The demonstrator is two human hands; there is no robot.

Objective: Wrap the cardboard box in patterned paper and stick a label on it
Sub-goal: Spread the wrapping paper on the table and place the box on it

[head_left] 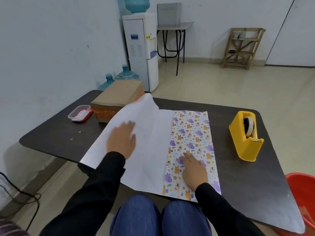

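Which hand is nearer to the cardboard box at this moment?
Left. The left hand lies on the white side of the paper, just in front of the cardboard box. The right hand rests on the patterned strip, farther away to the right.
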